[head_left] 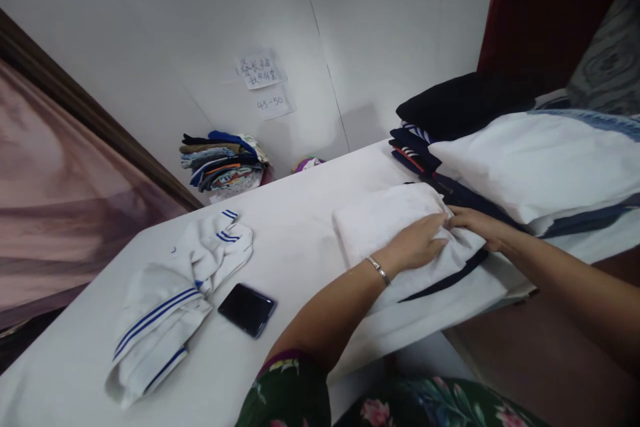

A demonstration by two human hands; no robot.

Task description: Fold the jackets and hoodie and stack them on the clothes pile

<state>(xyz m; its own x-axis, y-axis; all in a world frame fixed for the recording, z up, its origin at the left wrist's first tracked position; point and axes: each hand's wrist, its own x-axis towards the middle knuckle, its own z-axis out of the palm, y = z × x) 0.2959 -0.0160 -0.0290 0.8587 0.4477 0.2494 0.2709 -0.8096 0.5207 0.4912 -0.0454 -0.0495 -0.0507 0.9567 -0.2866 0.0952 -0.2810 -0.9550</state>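
A folded white garment [383,217] lies near the table's front edge, with a strip of dark fabric [445,283] showing along its near side. My left hand [423,240] pinches the bunched cloth at its right part. Close beside it, my right hand [475,225] grips the same cloth from the right; some of its fingers are hidden in the folds. Whether the white and dark fabrics are one piece, I cannot tell. To the left lie a black phone [247,309] and a crumpled white garment with blue stripes [155,317].
The white-covered table [295,227] stands before a pale wall with handwritten paper notes [265,83]. Dark folded clothes [450,107] and a large white bundle [540,160] are piled at the right. Beyond the far edge rises a clothes stack [225,163]. A pink curtain [65,200] hangs left.
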